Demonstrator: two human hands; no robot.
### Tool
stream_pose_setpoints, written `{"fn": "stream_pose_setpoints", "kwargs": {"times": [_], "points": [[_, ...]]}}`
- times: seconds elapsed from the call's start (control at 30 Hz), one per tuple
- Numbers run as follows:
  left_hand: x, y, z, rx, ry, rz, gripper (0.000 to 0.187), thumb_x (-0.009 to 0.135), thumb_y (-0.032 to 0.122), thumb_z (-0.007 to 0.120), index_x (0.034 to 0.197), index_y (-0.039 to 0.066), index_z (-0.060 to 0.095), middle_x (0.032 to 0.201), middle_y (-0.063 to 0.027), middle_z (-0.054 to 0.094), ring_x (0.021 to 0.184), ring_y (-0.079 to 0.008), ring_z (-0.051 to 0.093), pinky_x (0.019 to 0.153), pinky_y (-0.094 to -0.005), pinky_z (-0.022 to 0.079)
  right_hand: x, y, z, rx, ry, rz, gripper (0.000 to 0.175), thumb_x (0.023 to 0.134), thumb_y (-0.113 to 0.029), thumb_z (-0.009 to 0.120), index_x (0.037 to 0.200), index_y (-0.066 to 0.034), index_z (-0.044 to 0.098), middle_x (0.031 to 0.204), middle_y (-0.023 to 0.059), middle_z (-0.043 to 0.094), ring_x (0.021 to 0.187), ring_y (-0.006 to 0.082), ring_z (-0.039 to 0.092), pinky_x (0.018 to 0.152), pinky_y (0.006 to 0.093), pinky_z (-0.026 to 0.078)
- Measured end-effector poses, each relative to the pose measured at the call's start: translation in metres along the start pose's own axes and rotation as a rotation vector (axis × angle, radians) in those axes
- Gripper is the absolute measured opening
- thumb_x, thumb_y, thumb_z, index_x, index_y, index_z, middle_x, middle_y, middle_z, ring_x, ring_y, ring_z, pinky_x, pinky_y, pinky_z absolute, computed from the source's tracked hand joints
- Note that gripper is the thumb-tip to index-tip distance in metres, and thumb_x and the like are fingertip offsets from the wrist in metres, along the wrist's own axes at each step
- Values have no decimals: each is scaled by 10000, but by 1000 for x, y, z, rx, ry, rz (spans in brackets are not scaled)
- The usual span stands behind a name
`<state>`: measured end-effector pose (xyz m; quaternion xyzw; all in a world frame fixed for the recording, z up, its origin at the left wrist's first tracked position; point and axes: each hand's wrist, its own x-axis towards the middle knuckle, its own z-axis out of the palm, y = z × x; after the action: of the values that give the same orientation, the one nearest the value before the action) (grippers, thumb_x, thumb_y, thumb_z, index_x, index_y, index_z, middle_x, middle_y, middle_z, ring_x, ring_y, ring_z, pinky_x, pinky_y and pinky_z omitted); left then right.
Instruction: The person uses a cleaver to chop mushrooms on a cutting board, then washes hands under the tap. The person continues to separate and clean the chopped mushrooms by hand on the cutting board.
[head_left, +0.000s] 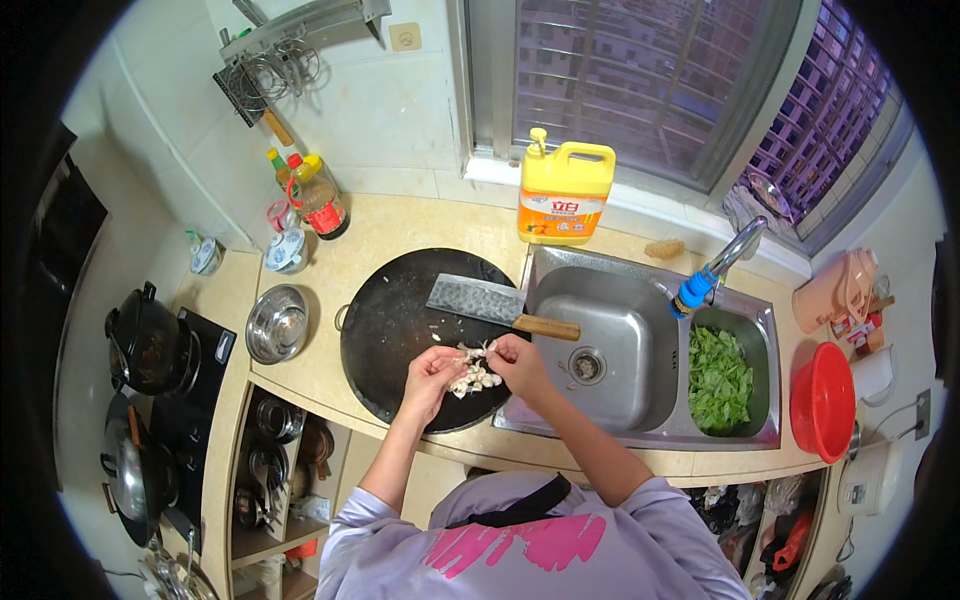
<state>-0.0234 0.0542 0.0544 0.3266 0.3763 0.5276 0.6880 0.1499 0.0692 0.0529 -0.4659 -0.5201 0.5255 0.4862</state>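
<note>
Over a round dark chopping board (390, 330), my left hand (435, 371) and my right hand (517, 364) meet with fingertips pinched around a small whitish piece (474, 351), which looks like garlic. Both hands seem to grip it; the fingers hide part of it. Just below them on the board lies a pile of pale garlic-like pieces (474, 379). A cleaver (480, 298) with a hammered blade rests flat on the board, beyond my hands. Its wooden handle (551, 326) juts over the sink's edge. Small white scraps are scattered near the blade.
Right of the board is a steel double sink (607, 292), with leafy greens (720, 379) in the smaller basin and a faucet (720, 262) above. A yellow detergent jug (564, 195) stands behind. A steel bowl (277, 324) sits left, a red basin (823, 403) far right.
</note>
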Motion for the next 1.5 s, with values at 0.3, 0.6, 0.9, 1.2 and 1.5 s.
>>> {"fn": "stream_pose_setpoints", "kwargs": {"times": [0.3, 0.6, 0.9, 1.2, 1.5], "points": [[-3, 6, 7, 295, 4, 140, 191, 781, -89, 597, 952, -6, 574, 873, -45, 626, 798, -85, 600, 710, -211, 495, 1, 13, -4, -76, -49, -61, 83, 801, 0, 608, 785, -27, 532, 661, -35, 547, 596, 10, 494, 520, 176, 390], [-2, 1, 13, 682, 16, 296, 196, 762, -86, 604, 939, -2, 595, 803, 1, 610, 714, -30, 545, 664, -174, 453, -3, -7, 5, -240, -56, -121, 116, 747, -80, 661, 767, 3, 582, 634, 51, 616, 580, 59, 559, 536, 226, 457], [2, -4, 5, 655, 32, 238, 214, 745, -92, 604, 941, -4, 604, 790, 0, 616, 704, -32, 546, 663, -179, 457, 1, 22, -3, -107, -58, -63, 65, 776, -30, 643, 788, -17, 581, 631, -19, 577, 565, 14, 493, 509, 185, 403], [-2, -2, 14, 663, 6, 239, 203, 737, -87, 614, 917, 6, 616, 792, -10, 629, 718, -40, 557, 683, -201, 468, 1, 12, -3, -254, -48, -45, 181, 701, -129, 708, 754, -9, 584, 615, 69, 617, 558, 83, 570, 536, 239, 462], [-1, -8, 9, 682, 5, 248, 182, 750, -73, 620, 912, 11, 616, 773, -2, 621, 713, -39, 551, 668, -192, 461, -7, 3, -2, -283, -94, -136, 86, 758, -52, 659, 774, -11, 585, 611, 5, 585, 548, 38, 517, 510, 209, 428]]}}
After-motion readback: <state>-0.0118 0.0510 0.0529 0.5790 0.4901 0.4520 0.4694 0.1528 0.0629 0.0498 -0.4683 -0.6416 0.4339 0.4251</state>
